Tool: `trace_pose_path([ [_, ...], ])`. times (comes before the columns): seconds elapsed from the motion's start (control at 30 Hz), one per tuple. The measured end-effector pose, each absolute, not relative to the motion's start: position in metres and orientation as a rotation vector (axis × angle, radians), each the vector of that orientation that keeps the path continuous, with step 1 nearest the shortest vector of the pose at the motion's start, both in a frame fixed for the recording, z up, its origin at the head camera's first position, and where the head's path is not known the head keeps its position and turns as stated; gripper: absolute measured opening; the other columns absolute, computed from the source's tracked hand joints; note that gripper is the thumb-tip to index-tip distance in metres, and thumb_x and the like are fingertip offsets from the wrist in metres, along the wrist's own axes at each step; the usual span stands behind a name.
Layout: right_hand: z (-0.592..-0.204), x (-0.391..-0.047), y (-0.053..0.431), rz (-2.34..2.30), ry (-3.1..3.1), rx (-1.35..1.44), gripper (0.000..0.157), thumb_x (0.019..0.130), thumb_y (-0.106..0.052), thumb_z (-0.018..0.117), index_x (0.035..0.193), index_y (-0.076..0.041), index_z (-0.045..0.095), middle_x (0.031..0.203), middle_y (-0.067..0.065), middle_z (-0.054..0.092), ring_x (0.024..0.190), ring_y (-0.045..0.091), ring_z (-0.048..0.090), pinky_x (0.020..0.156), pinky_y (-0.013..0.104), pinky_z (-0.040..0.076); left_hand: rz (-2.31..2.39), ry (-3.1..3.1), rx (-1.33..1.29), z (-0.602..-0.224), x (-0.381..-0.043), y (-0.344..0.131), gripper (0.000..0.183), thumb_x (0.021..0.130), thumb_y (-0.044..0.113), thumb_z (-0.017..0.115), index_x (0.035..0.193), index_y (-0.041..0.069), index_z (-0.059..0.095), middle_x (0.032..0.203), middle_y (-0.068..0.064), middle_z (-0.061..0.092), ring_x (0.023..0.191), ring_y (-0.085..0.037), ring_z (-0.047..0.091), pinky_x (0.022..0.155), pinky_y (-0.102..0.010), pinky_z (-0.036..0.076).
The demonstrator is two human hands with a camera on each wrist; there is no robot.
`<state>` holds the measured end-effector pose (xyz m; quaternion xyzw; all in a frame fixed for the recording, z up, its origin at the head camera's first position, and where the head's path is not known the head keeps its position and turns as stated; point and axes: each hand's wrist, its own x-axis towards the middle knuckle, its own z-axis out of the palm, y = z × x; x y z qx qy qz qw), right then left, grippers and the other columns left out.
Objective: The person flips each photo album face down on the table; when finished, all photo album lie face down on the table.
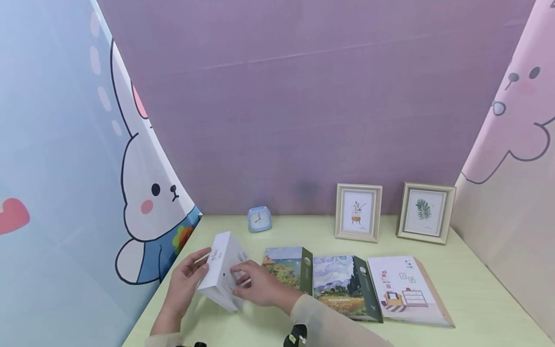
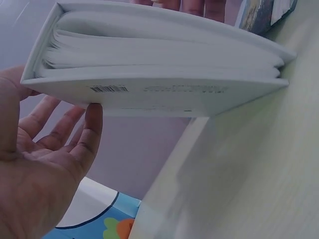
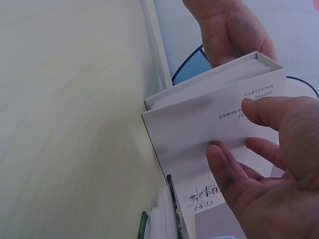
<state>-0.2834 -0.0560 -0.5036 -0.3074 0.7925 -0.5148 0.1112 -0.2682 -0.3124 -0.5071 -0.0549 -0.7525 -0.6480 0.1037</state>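
Note:
A white photo album (image 1: 217,262) is tilted over the left part of the table, its spine up and its page edges down close to the tabletop. My left hand (image 1: 184,282) holds it by the spine side, with the thumb at the spine and fingers against the back cover (image 2: 159,97), which bears a barcode. On the other side, my right hand (image 1: 262,285) has loosely bent fingers touching the printed front cover (image 3: 184,132). Thick white pages (image 2: 159,52) show between the covers in the left wrist view.
Right of the hands lie two albums with painted landscapes, one partly behind the right hand (image 1: 284,265) and one beside it (image 1: 338,284), then a white illustrated album (image 1: 405,289). A blue clock (image 1: 259,219) and two picture frames, left (image 1: 340,212) and right (image 1: 405,212), stand behind.

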Motion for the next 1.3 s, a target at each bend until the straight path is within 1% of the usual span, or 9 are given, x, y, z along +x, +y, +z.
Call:
trace_pose_path([
  [0.1,-0.503,-0.284,-0.057,-1.541,2.306,-0.902,0.053,0.094,-0.015,0.08,0.143,-0.018,0.061,0.139,0.002,0.057,0.109,0.02,0.07,0.082,0.019,0.059,-1.918,-2.205,-0.173,-0.505,-0.267,-0.312,0.047,0.106,0.021,0.064,0.151,0.01,0.053,0.158,-0.012,0.048,0.124,-0.001,0.061,0.093,-0.028,0.059],
  [0.27,-0.504,-0.284,-0.059,-1.594,2.249,-0.866,0.051,0.096,-0.018,0.079,0.144,-0.021,0.06,0.14,0.008,0.058,0.106,0.014,0.07,0.079,0.022,0.06,-1.942,-2.186,-0.185,-0.502,-0.267,-0.312,0.048,0.107,0.022,0.064,0.152,0.01,0.053,0.158,-0.011,0.049,0.128,-0.002,0.059,0.097,-0.025,0.056],
  [0.5,-0.506,-0.286,-0.057,-1.676,2.189,-0.793,0.047,0.099,-0.03,0.076,0.142,-0.022,0.059,0.14,-0.004,0.061,0.105,0.01,0.067,0.079,0.027,0.061,-2.0,-2.151,-0.239,-0.503,-0.27,-0.304,0.043,0.108,0.017,0.06,0.15,0.009,0.053,0.155,-0.012,0.053,0.132,-0.01,0.058,0.101,-0.024,0.054],
  [0.63,-0.506,-0.286,-0.053,-1.728,2.147,-0.787,0.048,0.102,-0.036,0.071,0.145,-0.022,0.055,0.144,0.002,0.058,0.105,0.011,0.066,0.083,0.036,0.062,-2.01,-2.147,-0.275,-0.505,-0.27,-0.299,0.042,0.109,0.017,0.059,0.15,0.01,0.054,0.154,-0.012,0.054,0.134,-0.013,0.057,0.102,-0.024,0.053],
  [0.73,-0.507,-0.286,-0.05,-1.783,2.088,-0.799,0.05,0.104,-0.035,0.068,0.149,-0.02,0.052,0.146,0.012,0.056,0.105,0.013,0.067,0.087,0.041,0.062,-2.003,-2.17,-0.278,-0.506,-0.271,-0.295,0.042,0.109,0.018,0.059,0.15,0.01,0.054,0.154,-0.011,0.054,0.133,-0.011,0.058,0.101,-0.026,0.054],
  [0.8,-0.507,-0.287,-0.048,-1.82,2.035,-0.801,0.05,0.105,-0.034,0.065,0.15,-0.017,0.05,0.146,0.015,0.055,0.105,0.014,0.068,0.088,0.039,0.062,-2.004,-2.2,-0.262,-0.507,-0.271,-0.293,0.041,0.109,0.019,0.059,0.149,0.011,0.054,0.152,-0.011,0.055,0.131,-0.01,0.059,0.099,-0.027,0.055],
  [0.97,-0.506,-0.287,-0.046,-1.868,1.982,-0.809,0.048,0.107,-0.031,0.062,0.149,-0.012,0.05,0.143,0.013,0.057,0.104,0.017,0.069,0.086,0.032,0.062,-2.003,-2.268,-0.201,-0.51,-0.271,-0.29,0.043,0.109,0.027,0.059,0.149,0.011,0.055,0.15,-0.013,0.056,0.123,-0.015,0.063,0.096,-0.03,0.058],
  [1.17,-0.505,-0.286,-0.042,-1.924,1.981,-0.827,0.044,0.106,-0.024,0.065,0.146,-0.009,0.052,0.139,0.011,0.058,0.103,0.027,0.07,0.087,0.044,0.063,-2.051,-2.302,-0.182,-0.516,-0.274,-0.29,0.046,0.107,0.036,0.061,0.149,0.018,0.055,0.156,-0.005,0.05,0.128,-0.018,0.06,0.099,-0.037,0.058],
  [1.3,-0.502,-0.285,-0.039,-1.959,1.988,-0.811,0.046,0.103,-0.021,0.07,0.146,-0.01,0.054,0.137,0.009,0.058,0.1,0.026,0.07,0.086,0.049,0.063,-2.092,-2.316,-0.196,-0.521,-0.275,-0.291,0.046,0.107,0.035,0.061,0.151,0.022,0.054,0.158,-0.003,0.048,0.131,-0.022,0.059,0.101,-0.043,0.057],
])
